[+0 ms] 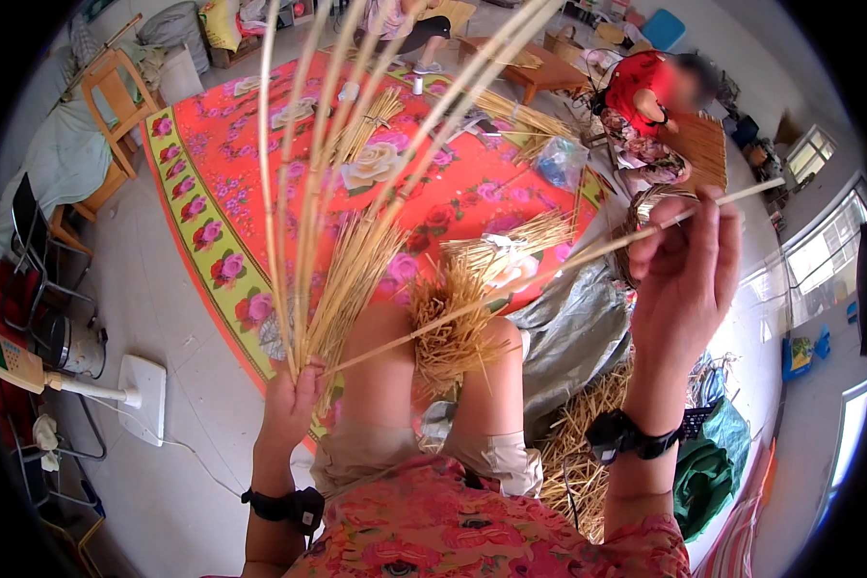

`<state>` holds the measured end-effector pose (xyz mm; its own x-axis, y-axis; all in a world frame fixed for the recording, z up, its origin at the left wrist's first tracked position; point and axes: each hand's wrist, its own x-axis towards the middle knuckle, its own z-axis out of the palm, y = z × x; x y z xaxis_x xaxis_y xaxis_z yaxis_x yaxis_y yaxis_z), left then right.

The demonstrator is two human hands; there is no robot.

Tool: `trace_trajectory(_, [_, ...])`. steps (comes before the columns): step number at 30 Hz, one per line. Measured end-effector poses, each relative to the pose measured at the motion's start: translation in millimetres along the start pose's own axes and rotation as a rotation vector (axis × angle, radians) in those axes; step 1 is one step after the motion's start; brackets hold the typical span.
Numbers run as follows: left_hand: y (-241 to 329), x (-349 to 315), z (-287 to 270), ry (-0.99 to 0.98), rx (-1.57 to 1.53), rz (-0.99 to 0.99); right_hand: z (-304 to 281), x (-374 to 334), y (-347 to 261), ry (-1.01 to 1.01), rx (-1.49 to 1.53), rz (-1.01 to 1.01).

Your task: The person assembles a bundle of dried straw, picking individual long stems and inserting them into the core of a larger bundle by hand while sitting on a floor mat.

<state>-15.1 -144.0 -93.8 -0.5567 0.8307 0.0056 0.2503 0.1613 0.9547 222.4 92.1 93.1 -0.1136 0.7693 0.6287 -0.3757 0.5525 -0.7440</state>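
My left hand (297, 397) is closed round the lower ends of several long straw stalks (281, 193), which fan upward and away from me. A single straw stalk (511, 289) runs slanting from beside that hand up to my right hand (682, 275). The right fingers pinch this stalk near its far end, which sticks out past them. Across my knees lies a thick bundle of cut straw (458, 323), its trimmed ends toward me. Just beyond the left hand rests a loose sheaf of straw (356, 265).
A red floral cloth (231, 144) covers the floor ahead, with a white-tied straw bundle (515, 241) and a clear plastic bag (560, 162). Loose straw (578, 438) piles up at my right, near a green bag (703, 486). A person in red (645, 106) sits at the far right; a fan (143, 395) stands left.
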Motion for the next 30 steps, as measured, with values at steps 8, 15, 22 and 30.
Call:
trace_trajectory(8, [-24.3, 8.4, 10.3, 0.252, 0.168, 0.231, 16.8, -3.2, 10.4, -0.083, -0.201, 0.139])
trace_trajectory(15, [-19.6, 7.9, 1.9, 0.33, -0.407, -0.072, -4.4, -88.0, 12.5, -0.603, -0.404, 0.611])
trace_trajectory(22, [-28.2, 12.3, 11.9, 0.331, -0.404, -0.081, 6.1, -132.9, 48.3, -0.539, -0.672, 0.421])
trace_trajectory(30, [-26.5, 9.6, 19.7, 0.307, -0.26, -0.009, 14.2, -132.4, 74.3, -0.472, -0.774, 0.175])
